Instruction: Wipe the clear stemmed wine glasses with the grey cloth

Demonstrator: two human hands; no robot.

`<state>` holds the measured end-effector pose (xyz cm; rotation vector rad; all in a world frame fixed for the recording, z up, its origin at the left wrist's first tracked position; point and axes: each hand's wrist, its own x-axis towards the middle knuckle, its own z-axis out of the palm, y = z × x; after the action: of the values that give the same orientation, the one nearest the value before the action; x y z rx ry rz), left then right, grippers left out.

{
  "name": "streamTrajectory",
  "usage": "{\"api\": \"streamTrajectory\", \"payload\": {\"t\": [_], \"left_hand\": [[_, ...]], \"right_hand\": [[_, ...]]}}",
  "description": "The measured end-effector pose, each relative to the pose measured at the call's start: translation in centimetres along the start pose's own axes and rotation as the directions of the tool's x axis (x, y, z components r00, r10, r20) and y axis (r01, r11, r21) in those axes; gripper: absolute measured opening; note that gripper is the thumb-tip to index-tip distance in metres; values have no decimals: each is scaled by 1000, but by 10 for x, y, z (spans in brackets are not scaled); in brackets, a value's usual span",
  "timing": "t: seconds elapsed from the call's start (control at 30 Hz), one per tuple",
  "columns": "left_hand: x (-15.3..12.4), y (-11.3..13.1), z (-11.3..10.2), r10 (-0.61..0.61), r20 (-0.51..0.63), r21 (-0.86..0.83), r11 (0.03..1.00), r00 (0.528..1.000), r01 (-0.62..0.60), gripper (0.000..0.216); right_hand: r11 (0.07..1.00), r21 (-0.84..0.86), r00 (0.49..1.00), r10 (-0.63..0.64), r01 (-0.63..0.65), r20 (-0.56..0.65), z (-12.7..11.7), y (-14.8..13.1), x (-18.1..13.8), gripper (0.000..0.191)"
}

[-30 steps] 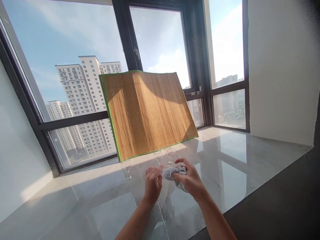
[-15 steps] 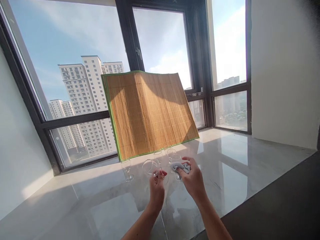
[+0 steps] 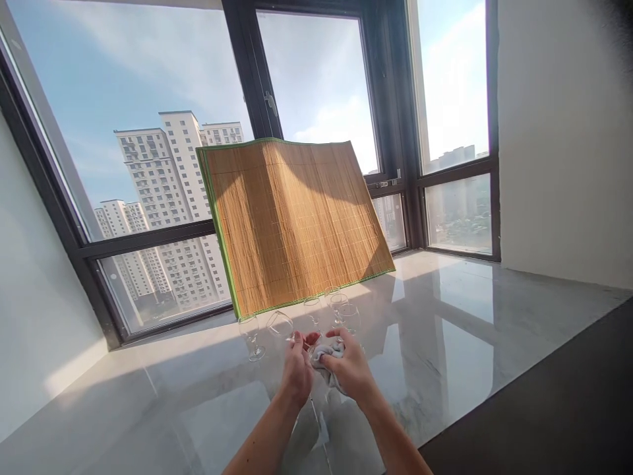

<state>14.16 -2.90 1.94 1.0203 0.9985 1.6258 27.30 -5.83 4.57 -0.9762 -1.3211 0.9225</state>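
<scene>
A clear stemmed glass (image 3: 279, 324) is tipped sideways in my left hand (image 3: 297, 369), its bowl pointing left. My left fingers close round its stem end. My right hand (image 3: 350, 371) grips a grey-white cloth (image 3: 327, 356) and presses it against the foot end of the glass, close to my left fingertips. The foot itself is mostly hidden by the cloth and fingers. On the left, another stemmed glass (image 3: 254, 338) stands upright on the sill. Several more clear glasses (image 3: 341, 309) stand just beyond my hands, partly covered by them.
A bamboo mat (image 3: 301, 224) with green edging leans against the dark window frame (image 3: 395, 119) behind the glasses. The glossy pale stone sill (image 3: 198, 389) reflects the light. Its front edge runs diagonally at lower right, and a white wall (image 3: 558, 145) borders the right side.
My right hand has moved left and down with the cloth, from beside the standing glasses onto the held glass. My left hand and its glass have shifted slightly left.
</scene>
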Motion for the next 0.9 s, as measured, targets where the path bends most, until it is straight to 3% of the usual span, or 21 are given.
{"api": "streamTrajectory", "payload": {"t": [0.07,0.13,0.27,0.53,0.73,0.9], "left_hand": [[7,-4,-7,79,-55,189,980,995,-67,55],[14,-7,-13,176,-64,429,894,982,-132,56],[23,-10,-19,314,81,707,651,946,-276,51],[24,-23,-19,199,322,800,465,925,-379,32],[23,-24,-21,179,307,862,363,935,-353,17],[21,-21,-20,200,250,879,363,947,-309,18]], "right_hand": [[995,96,1000,6,-7,16,-5,-9,2,34],[991,129,998,-31,37,-48,-14,-18,2,36],[988,83,973,-113,132,-199,-34,-31,2,35],[979,116,912,-108,166,-395,-61,-33,7,39],[975,125,897,-114,183,-427,-67,-33,8,39],[975,129,891,-107,182,-442,-70,-32,9,40]]}}
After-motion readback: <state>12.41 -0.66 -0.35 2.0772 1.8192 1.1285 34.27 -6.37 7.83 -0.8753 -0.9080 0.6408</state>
